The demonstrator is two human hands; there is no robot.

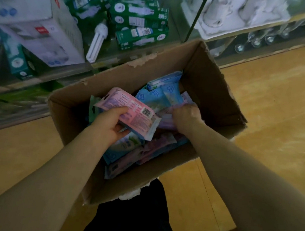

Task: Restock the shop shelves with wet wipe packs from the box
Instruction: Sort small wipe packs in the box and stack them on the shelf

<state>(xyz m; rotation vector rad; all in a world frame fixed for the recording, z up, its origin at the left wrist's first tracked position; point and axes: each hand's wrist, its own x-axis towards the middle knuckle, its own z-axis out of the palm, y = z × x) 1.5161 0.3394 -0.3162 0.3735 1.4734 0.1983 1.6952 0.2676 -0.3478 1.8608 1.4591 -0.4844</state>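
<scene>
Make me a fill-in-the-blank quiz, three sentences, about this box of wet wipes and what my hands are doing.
1. The left hand holds a ____ wet wipe pack with a barcode.
2. The right hand grips a lilac pack inside the open ____ box.
3. Behind the box, a bare white ____ lies beside the green cartons.

Missing words: pink; cardboard; light bulb.

Wet wipe packs [159, 97] lie heaped inside the cardboard box [216, 95]. Behind the box, on a shelf [115, 53], sit stacked bulb cartons [139, 18] and a loose bulb [97, 40] (a larger carton [35, 18] stands behind the box, further left).
</scene>
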